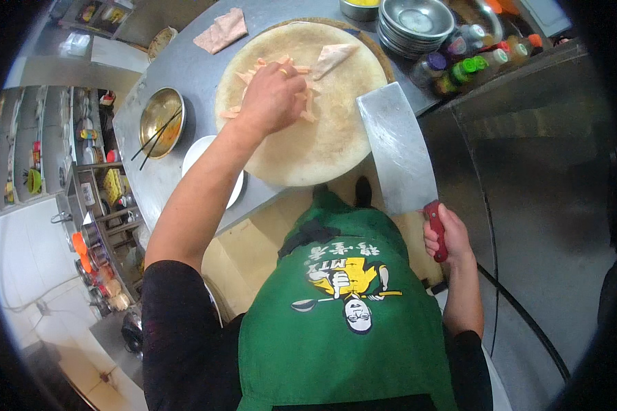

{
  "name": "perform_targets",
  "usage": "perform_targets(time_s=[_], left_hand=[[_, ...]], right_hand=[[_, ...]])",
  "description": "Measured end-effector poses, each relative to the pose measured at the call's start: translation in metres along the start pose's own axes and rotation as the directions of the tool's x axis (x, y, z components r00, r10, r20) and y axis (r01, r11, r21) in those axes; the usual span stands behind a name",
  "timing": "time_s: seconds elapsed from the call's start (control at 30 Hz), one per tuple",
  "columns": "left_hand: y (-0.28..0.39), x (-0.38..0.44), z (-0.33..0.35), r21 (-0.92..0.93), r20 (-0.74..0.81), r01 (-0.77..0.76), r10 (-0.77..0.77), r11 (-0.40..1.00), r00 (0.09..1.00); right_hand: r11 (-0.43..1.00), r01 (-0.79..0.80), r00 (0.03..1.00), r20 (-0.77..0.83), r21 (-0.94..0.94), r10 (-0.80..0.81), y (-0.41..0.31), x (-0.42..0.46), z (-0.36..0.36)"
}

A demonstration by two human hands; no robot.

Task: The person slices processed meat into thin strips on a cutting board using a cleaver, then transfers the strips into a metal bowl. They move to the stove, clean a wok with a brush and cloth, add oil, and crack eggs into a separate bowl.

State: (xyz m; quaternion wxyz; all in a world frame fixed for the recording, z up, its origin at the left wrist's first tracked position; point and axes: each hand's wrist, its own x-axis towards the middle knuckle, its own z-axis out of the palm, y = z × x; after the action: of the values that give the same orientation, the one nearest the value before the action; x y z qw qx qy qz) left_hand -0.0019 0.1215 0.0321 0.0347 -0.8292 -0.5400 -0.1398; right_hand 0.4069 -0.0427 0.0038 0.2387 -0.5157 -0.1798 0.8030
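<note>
My right hand (451, 234) grips the red handle of a broad Chinese cleaver (398, 149). Its wide steel blade points away from me, the tip just over the right edge of a round chopping board (334, 149). On the board, my left hand (276, 97) rests over a heap of pale pink strips (308, 105), probably sliced meat. The fingertips are hidden beneath that hand, so whether they pinch any strips is unclear. A flat triangular piece (333, 56) of similar pink material lies to the right of the heap.
Left of the board are a metal bowl (151, 146) with chopsticks across it and a white plate (193, 154) partly behind my forearm. A folded pinkish cloth or sheet (222, 30) lies beyond. Stacked metal bowls (416, 20) and several bottles (463, 72) stand at the right.
</note>
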Motion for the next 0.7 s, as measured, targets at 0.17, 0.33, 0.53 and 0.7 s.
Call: perform_targets(time_s=[0.17, 0.33, 0.53, 0.7], left_hand=[[-0.050, 0.034, 0.023, -0.180, 0.353, 0.379, -0.300, 0.908, 0.886], [-0.016, 0.005, 0.001, -0.055, 0.475, 0.206, -0.155, 0.977, 0.866], [-0.069, -0.054, -0.001, -0.293, -0.289, 0.222, -0.307, 0.930, 0.907], [-0.058, -0.100, 0.035, -0.478, -0.053, 0.502, -0.593, 0.721, 0.803]], right_hand=[[0.829, 0.138, 0.987, 0.006, -0.541, -0.160, -0.033, -0.019, 0.059], [0.260, 0.254, 0.887, 0.118, -0.932, -0.446, -0.050, -0.013, 0.120], [0.213, 0.250, 0.907, 0.151, -0.944, -0.394, -0.045, 0.019, 0.183], [0.372, 0.338, 0.917, 0.214, -0.864, -0.337, -0.050, 0.028, 0.198]])
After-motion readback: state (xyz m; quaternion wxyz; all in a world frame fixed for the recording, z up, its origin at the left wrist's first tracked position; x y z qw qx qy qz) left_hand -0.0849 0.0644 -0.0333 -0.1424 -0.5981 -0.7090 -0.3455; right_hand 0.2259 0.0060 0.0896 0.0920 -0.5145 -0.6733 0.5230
